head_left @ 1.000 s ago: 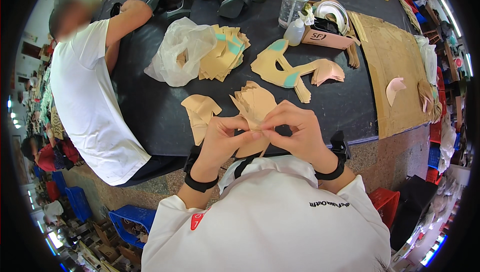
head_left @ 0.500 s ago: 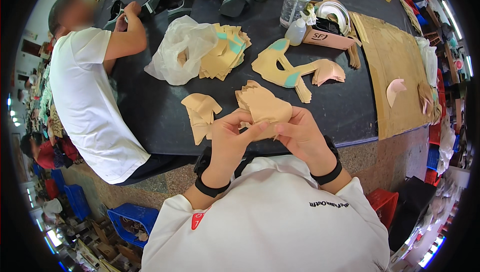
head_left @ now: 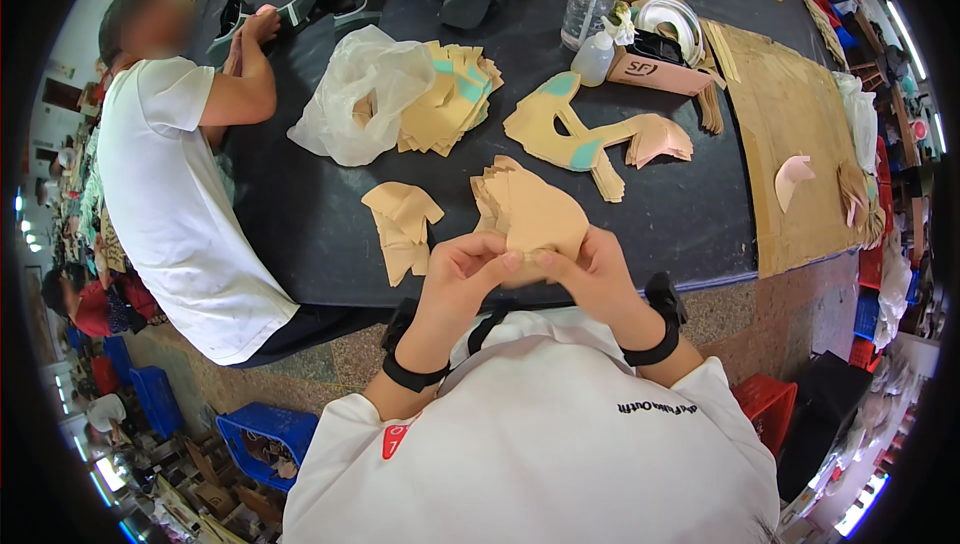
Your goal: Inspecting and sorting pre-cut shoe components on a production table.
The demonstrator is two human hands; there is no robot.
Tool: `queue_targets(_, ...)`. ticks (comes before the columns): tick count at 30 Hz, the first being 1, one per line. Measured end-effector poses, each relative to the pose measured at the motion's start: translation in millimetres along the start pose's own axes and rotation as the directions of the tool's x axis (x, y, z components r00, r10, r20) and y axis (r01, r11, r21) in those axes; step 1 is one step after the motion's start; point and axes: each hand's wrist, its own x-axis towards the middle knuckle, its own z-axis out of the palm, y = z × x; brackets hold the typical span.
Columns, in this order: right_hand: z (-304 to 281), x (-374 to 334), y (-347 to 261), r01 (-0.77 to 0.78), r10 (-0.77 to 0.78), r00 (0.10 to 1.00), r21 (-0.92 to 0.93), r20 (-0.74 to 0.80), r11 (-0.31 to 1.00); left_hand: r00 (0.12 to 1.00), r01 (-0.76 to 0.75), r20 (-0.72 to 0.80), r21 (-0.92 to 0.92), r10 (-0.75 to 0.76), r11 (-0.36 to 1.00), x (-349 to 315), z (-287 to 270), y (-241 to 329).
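A tan, flat cut piece [head_left: 548,212], like thin leather or lining, is pinched along its near edge by both of my hands. My left hand [head_left: 465,269] has its thumb and fingers closed on the left part of that edge. On the right part, my right hand [head_left: 598,272] grips it, the two thumbs close together. Just beyond lies a fanned stack of tan pieces [head_left: 492,187], partly covered by the held one. Left of my left hand sits a small pile of folded tan pieces [head_left: 402,224].
Beyond lie tan pieces with teal patches [head_left: 540,129], a plastic bag [head_left: 365,94] and another fanned pile [head_left: 450,99]. A jug [head_left: 592,4], white bottle [head_left: 596,59] and pink box [head_left: 665,72] stand farther back. Cardboard [head_left: 780,144] covers the right side; a co-worker [head_left: 180,174] works at left.
My right thumb has slid left along the near edge, closer to my left thumb. The held piece has turned slightly. At left, the co-worker's arms have shifted.
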Motion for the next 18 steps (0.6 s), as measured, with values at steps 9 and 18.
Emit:
queue_targets(9,-1,-18,16,0.095,-0.087,0.995,-0.178,0.051,0.979,0.967,-0.213,0.086,0.792,0.24,0.573,-16,-5,-6)
queue_targets(18,-35,1,41,-0.407,0.303,0.913,0.555,0.273,0.726,0.987,-0.077,0.158,0.506,-0.005,0.859,-1,-35,-36)
